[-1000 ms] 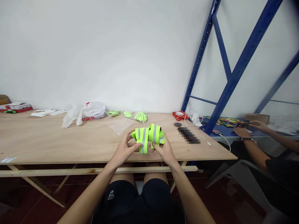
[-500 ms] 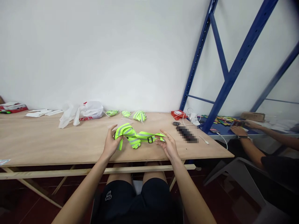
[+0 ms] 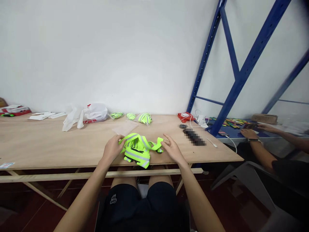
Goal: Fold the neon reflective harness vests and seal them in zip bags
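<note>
A neon yellow-green reflective strap [image 3: 137,156] with grey stripes lies in loose, folded loops at the table's front edge. My left hand [image 3: 113,148] pinches its upper left loop between thumb and fingers. At the other side, my right hand [image 3: 172,149] has thumb and fingertips on the raised right end of the strap. Dark pieces show among the folds, too covered to name. Just behind the bundle a clear plastic bag [image 3: 124,128] lies flat. Farther back, packed reflective straps [image 3: 145,118] in clear bags rest near the wall.
The wooden table [image 3: 48,145] carries a white plastic bag [image 3: 96,112] and papers [image 3: 43,116] at the left. To the right are a red item [image 3: 185,117], a white cable [image 3: 211,143] and a blurred-out dark object. A co-worker's hand [image 3: 249,133] is beyond the blue rack post [image 3: 229,100].
The strap has come closer to the front edge, its folds looser and hanging lower. The buckle seen before is out of sight. The flat clear bag now shows behind it.
</note>
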Motion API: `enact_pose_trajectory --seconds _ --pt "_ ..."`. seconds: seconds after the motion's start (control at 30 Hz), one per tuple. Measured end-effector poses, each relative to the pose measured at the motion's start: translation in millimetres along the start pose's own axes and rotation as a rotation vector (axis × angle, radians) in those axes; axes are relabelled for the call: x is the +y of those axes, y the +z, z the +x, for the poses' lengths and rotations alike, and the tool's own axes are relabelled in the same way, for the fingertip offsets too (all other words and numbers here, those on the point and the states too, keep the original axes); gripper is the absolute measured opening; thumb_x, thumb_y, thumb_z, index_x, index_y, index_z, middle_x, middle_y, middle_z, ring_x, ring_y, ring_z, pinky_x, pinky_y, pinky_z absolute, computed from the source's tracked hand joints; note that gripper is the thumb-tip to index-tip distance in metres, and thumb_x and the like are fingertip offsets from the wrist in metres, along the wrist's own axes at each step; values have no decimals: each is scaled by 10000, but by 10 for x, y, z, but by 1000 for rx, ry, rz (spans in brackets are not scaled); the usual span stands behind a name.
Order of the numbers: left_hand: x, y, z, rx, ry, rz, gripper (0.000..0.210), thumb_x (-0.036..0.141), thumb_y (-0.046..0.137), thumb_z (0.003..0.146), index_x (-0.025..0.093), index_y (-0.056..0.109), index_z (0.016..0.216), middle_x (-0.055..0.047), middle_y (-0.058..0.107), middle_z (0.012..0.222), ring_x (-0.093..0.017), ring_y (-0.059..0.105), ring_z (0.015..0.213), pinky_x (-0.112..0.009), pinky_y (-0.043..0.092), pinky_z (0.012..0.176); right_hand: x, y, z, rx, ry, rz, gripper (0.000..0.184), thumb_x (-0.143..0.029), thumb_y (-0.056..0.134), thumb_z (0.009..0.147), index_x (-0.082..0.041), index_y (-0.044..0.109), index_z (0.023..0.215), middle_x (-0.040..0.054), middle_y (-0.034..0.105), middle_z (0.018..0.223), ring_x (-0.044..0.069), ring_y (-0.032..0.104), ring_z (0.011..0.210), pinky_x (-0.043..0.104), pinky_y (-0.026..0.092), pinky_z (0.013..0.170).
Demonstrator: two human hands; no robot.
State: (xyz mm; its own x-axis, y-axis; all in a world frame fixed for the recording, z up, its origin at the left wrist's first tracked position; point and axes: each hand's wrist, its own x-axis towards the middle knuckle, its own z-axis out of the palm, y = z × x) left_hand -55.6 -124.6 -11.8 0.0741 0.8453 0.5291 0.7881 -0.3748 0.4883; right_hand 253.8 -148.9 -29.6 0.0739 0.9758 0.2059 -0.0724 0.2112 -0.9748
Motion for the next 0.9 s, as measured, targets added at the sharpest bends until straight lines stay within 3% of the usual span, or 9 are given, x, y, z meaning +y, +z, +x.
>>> enact_pose_trajectory --seconds 0.13,0.23,0.3,0.33,0.47,0.6,0.8,0.9 --pt "120 -60 -14 -10 163 -43 374 449 537 915 198 671 1157 -151 614 1237 -320 596 1138 -437 460 975 -5 71 -44 73 -136 -446 489 -324 703 774 -201 647 1244 35 729 859 201 688 807 345 547 787" --pt "231 -138 -38 -313 303 -188 338 457 602 892 250 698 1142 -96 675 1210 -289 598 1169 -398 441 1027 -90 167 -122 101 -340 -683 206 -332 639 839 -211 728 980 11 653 718 177 606 673 301 503 683" --pt "257 -138 -58 -488 318 -224 375 434 698 816 273 714 1154 -76 700 1224 -302 603 1181 -395 432 1042 -154 253 -193 29 -455 -704 180 -335 600 891 -214 727 849 18 633 708 166 582 657 283 479 643" --pt "259 -119 -68 -522 298 -213 392 413 722 788 272 722 1154 -79 708 1223 -315 611 1172 -400 436 1030 -178 301 -230 -27 -498 -694 199 -330 592 909 -216 728 817 24 637 721 166 590 672 280 479 643" --pt "268 3 -84 -427 196 -149 260 384 645 831 219 757 998 -114 759 1040 -318 677 957 -374 478 850 -174 478 -341 -229 -630 -688 151 -284 653 897 -238 772 817 74 704 987 212 661 958 349 528 852" --pt "337 76 -89 -330 175 -202 281 407 544 890 196 719 826 -80 733 804 -248 634 728 -323 440 687 -49 578 -357 -300 -686 -806 134 -240 686 878 -261 793 957 106 620 1349 264 552 1279 457 461 1059" --pt "393 190 -116 -299 124 -336 282 398 526 914 180 698 862 -49 728 860 -221 637 806 -309 442 736 41 627 -343 -187 -695 -939 194 -249 648 912 -250 763 1068 112 623 1352 274 574 1246 459 492 1035" --pt "405 257 -126 -309 108 -426 268 395 546 906 187 713 915 -49 746 921 -236 655 882 -322 462 803 1 636 -374 -190 -680 -1039 262 -192 649 889 -259 731 1128 113 614 1361 299 573 1230 491 509 1001"
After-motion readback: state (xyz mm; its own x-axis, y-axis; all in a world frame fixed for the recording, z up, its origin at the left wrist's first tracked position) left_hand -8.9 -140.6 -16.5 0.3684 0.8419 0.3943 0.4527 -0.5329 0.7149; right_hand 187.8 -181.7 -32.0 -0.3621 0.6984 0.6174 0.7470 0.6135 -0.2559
